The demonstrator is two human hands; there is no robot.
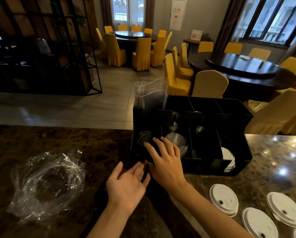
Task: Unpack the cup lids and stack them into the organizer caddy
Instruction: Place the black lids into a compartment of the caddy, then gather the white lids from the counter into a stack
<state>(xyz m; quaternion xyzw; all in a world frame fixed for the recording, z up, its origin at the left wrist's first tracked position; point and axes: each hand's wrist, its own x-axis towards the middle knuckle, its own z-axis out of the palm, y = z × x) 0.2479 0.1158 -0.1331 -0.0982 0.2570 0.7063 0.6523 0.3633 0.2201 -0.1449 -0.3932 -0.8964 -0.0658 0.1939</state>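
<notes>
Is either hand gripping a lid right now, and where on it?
No. The left hand is open, palm up, empty; the right hand is spread flat over the caddy's front-left slot, gripping nothing visible.

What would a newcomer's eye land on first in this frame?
Probably the two bare hands at centre: the right hand reaching over the front of the black organizer caddy, the left hand palm-up just below it. Next, the white cup lids lying at lower right on the counter, and the crumpled clear plastic wrapper at left.

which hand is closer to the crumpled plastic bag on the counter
Left. The left hand lies open, palm up, just right of the plastic bag; the right hand is farther right, reaching into the black caddy.
</notes>
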